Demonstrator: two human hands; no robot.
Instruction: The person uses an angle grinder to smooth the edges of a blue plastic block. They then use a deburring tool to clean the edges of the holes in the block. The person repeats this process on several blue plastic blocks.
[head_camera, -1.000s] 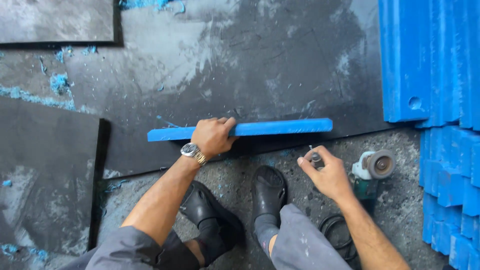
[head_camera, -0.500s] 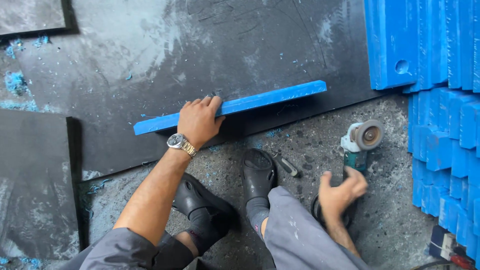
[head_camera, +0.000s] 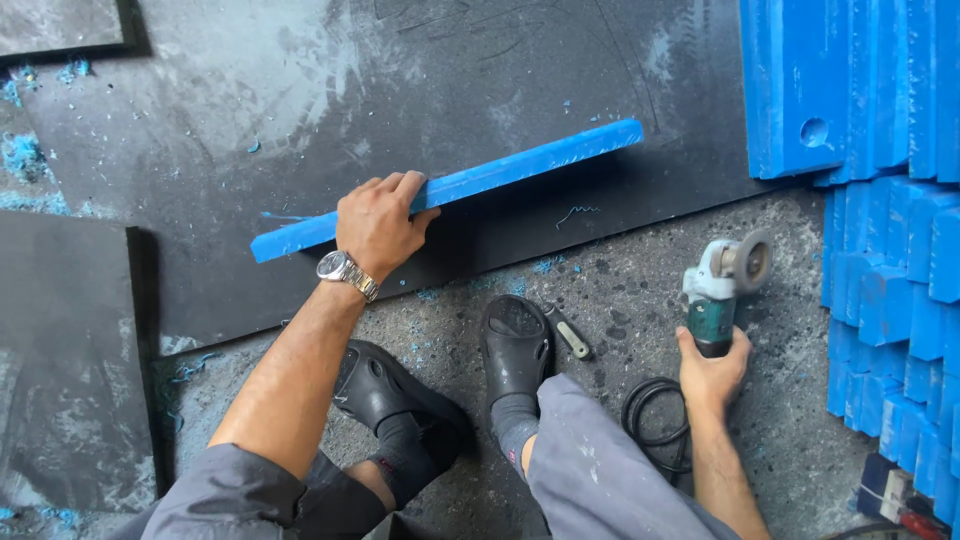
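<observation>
Pressing down on blue plank, gripping angle grinder on floor.

Lying across most of frame: dark rubber sheet (head_camera: 300, 120), blue shavings scattered at its left. Leaning at right edge: stack of blue plastic slabs (head_camera: 880, 200). Resting diagonally on sheet near its lower edge: long blue plank (head_camera: 520, 165). Pinning plank's left part: left hand (head_camera: 378, 222), fingers together, curled over top edge. Wrapping fingers tight around grinder (head_camera: 722, 290) handle: right hand (head_camera: 712, 372). Lying between shoe and grinder: small wrench (head_camera: 568, 332).
</observation>
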